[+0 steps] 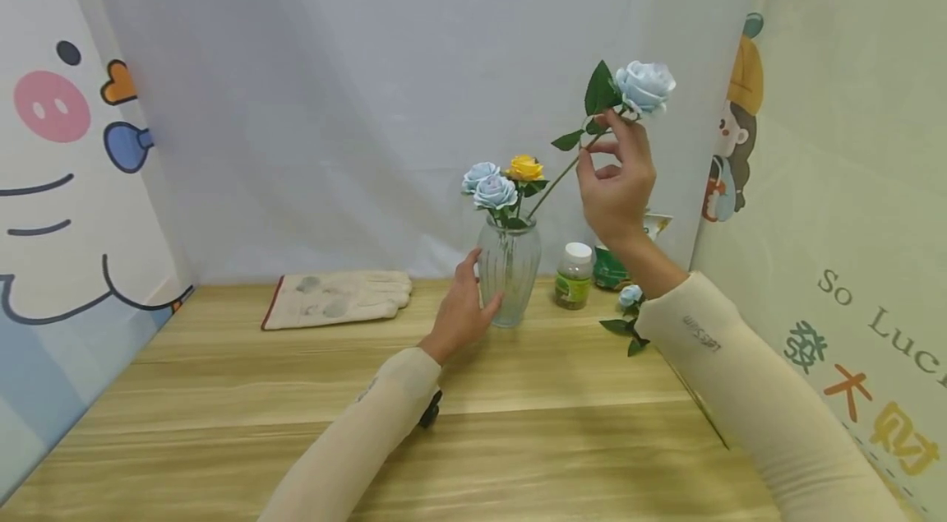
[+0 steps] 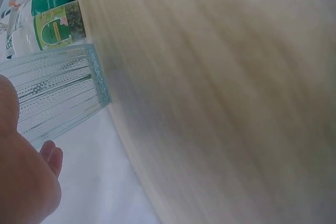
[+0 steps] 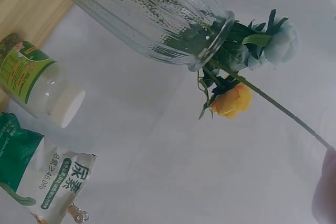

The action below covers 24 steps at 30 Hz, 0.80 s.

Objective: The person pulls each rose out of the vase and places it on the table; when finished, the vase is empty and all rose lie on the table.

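Upright on the table stands a ribbed clear glass vase [image 1: 510,275], holding two pale blue roses [image 1: 494,191] and a yellow rose [image 1: 525,168]. My left hand [image 1: 460,312] holds the vase from its left side, thumb in front. Up and to the right, my right hand [image 1: 620,173] pinches the stem of another pale blue rose [image 1: 646,86], just below its bloom and leaves. That stem [image 3: 283,109] slants down to the vase mouth, its lower end at or inside the rim. In the left wrist view, the vase [image 2: 58,85] is partly covered by my thumb.
A white-capped jar [image 1: 574,277] stands right of the vase, beside a green and white bag [image 3: 50,177]. Another blue rose [image 1: 630,297] lies on the table near my right sleeve. Flat white gloves [image 1: 340,297] lie at the back left.
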Available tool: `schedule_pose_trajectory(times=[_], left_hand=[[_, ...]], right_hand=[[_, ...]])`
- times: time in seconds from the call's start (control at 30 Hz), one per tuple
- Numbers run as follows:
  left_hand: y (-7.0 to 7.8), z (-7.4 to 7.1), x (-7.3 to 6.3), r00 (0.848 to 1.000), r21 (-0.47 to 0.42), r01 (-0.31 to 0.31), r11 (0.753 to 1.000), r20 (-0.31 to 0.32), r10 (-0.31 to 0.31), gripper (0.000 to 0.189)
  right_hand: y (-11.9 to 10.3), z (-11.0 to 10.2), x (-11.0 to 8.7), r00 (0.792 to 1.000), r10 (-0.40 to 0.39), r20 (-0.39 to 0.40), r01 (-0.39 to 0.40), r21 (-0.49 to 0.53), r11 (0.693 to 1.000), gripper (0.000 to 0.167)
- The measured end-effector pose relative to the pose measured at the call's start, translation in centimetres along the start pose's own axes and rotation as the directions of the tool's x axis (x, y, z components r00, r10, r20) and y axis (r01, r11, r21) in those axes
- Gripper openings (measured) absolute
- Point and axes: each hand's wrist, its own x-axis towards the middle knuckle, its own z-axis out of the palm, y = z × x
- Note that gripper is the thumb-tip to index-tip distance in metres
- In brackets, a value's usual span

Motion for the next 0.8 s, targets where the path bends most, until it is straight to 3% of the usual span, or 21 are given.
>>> schedule_pose_trajectory(times=[0.33, 0.8], left_hand=[[0.1, -0.1, 0.0, 1.000, 0.001, 0.021, 1.000, 0.019, -0.021, 0.080], [0.2, 0.0, -0.1, 1.000, 0.005, 0.013, 1.000, 0.011, -0.014, 0.080]], right_hand=[[-0.7, -1.7, -0.3, 1.000, -0.008, 0.019, 0.007, 0.049, 0.999, 0.047], [-0.5, -4.1, -1.5, 0.991, 0.066, 0.117, -0.077, 0.091, 0.993, 0.046]])
